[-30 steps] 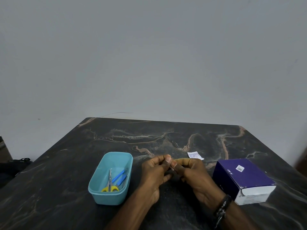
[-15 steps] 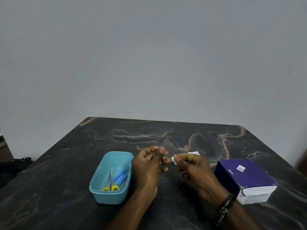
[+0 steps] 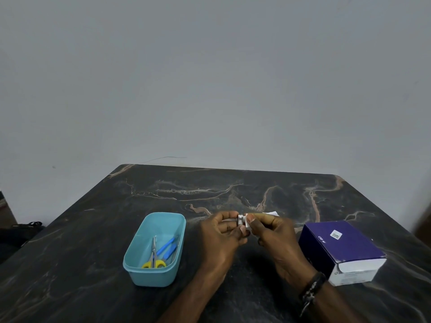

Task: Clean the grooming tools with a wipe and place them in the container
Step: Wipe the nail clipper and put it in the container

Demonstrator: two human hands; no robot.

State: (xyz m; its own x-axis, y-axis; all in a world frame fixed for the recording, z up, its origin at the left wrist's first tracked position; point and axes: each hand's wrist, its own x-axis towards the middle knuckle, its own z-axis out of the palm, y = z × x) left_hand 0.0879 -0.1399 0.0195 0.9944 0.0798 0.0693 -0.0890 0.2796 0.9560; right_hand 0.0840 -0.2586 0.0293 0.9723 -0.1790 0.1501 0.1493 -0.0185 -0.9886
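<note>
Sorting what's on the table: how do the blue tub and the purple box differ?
The teal tub is open-topped with rounded corners; the purple box is closed with sharp edges. The tub is a single colour; the box has a white end face and a small label on top. The tub sits left of the hands and holds yellow-handled scissors; the box sits to their right. Both rest on the dark marble table.

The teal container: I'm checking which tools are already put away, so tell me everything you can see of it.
The teal container is a small, open, rounded-rectangular tub, plastic by its look, standing upright on the dark marbled table, left of the left hand, which does not touch it. Inside lie scissors with yellow handles and two blue-handled tools, slanted; their tips are too small to identify. No lid shows.
</note>
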